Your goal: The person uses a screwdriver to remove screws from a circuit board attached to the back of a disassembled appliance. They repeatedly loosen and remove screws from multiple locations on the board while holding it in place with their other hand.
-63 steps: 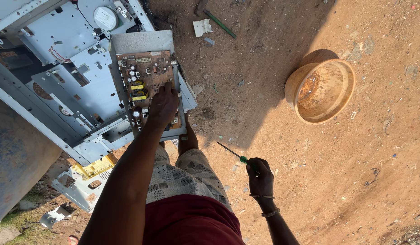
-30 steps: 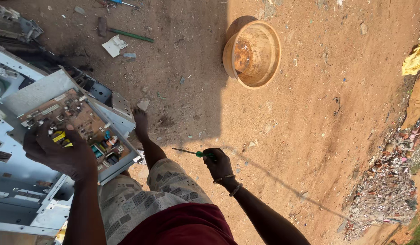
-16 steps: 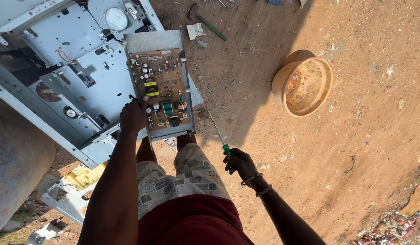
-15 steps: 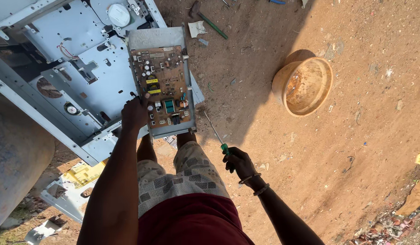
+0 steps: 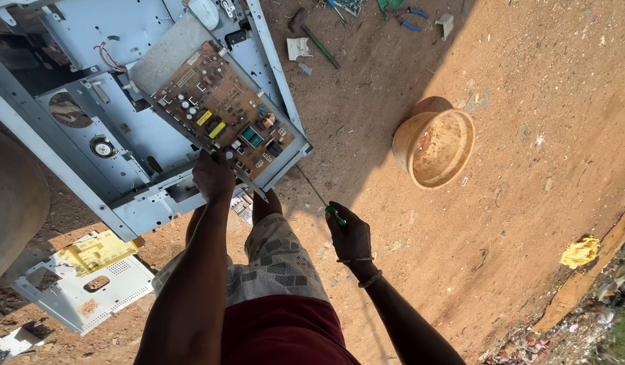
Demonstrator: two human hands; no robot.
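Gripping the brown circuit board at its near edge, at ten o'clock, the left hand must steady it. The right hand, closed on a green-handled screwdriver, should keep the tip square to each screw.

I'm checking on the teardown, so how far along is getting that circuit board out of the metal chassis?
Done: the grey metal chassis lies opened, and a white panel lies apart on the dirt. In hand: the left hand grips the brown circuit board, tilted up on its plate; the right hand holds a green-handled screwdriver. Left: the board isn't clear of the chassis yet.
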